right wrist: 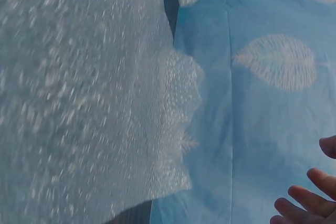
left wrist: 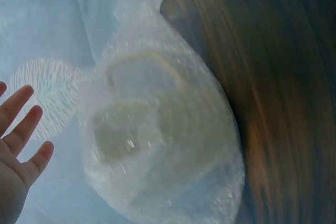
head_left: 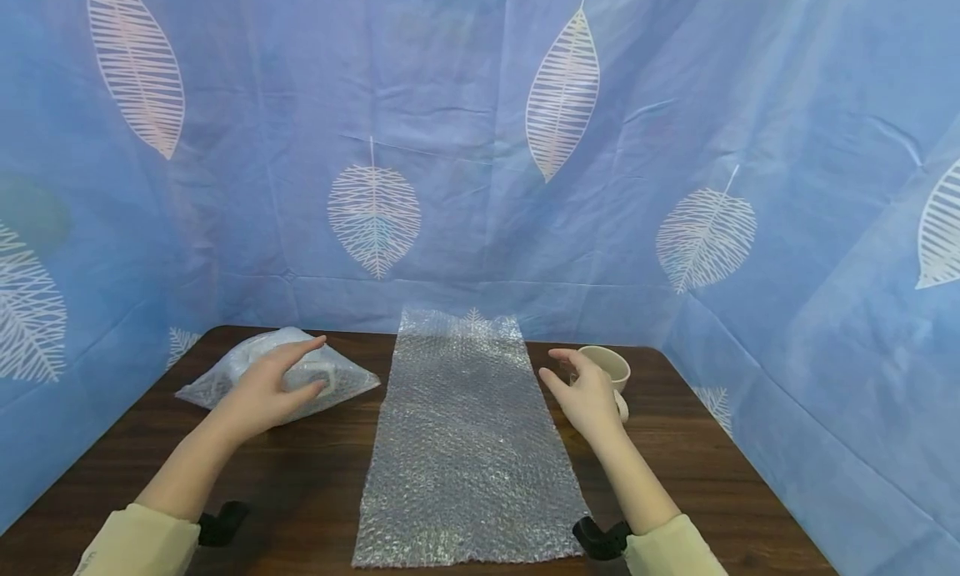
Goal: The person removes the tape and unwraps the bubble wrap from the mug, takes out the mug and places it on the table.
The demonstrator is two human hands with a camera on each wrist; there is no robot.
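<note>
A sheet of clear bubble wrap (head_left: 465, 443) lies flat along the middle of the table, also filling much of the right wrist view. To its left sits a bubble-wrapped bundle (head_left: 341, 376); through the plastic a pale mug (left wrist: 184, 124) with a handle shows in the left wrist view. My left hand (head_left: 258, 393) hovers at this bundle, thumb and fingers spread, gripping nothing. On the right my right hand (head_left: 588, 397) is held up with fingers apart, holding nothing. Just behind it stands a cream cup (head_left: 615, 366), partly hidden by that hand, its handle toward me.
The dark wooden table (head_left: 690, 476) ends at a blue curtain (head_left: 465, 226) with white leaf prints, which hangs behind it and along both sides. The bubble wrap's far end reaches the table's back edge. A dark band (head_left: 600, 538) sits at each wrist.
</note>
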